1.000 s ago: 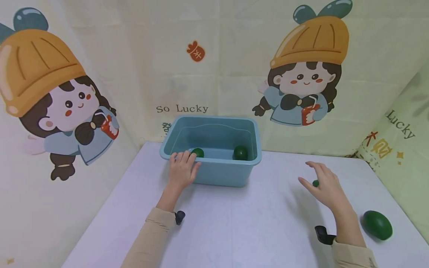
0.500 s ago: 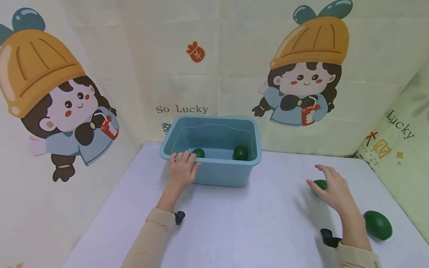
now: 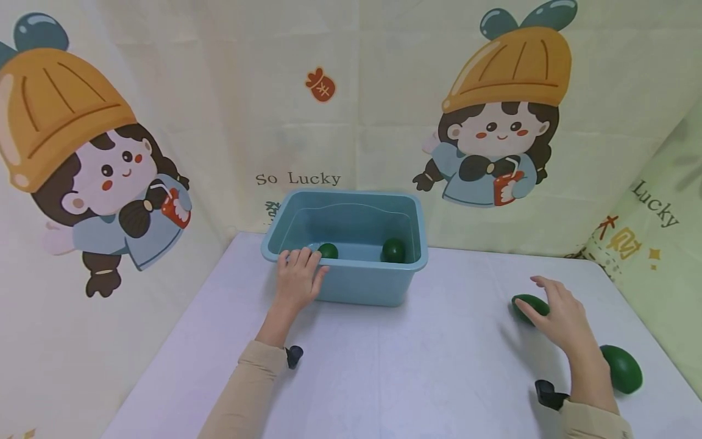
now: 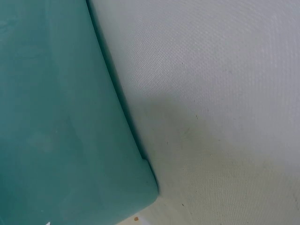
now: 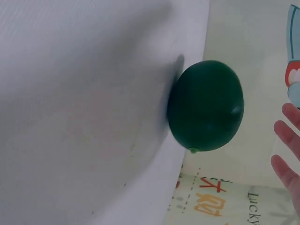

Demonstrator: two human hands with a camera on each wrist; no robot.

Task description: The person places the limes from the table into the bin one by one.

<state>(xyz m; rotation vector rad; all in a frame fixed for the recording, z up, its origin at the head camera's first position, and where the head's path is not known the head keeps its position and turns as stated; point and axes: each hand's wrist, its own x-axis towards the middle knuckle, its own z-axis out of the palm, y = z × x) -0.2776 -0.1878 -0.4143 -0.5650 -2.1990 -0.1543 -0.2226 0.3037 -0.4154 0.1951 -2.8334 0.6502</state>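
Fruit-gathering looks about half done: two dark green round fruits (image 3: 328, 250) (image 3: 393, 250) already lie inside the teal plastic tub (image 3: 351, 286) at the table's far edge, while two more wait outside. Left hand (image 3: 298, 277) rests on the tub's near left rim, fingers curled over it. Right hand (image 3: 559, 311), fingers spread and relaxed, reaches onto a dark green oval fruit (image 3: 525, 303) near the white table's (image 3: 428, 372) right edge without clasping it; another green oval fruit (image 3: 622, 368) lies by the near right corner.
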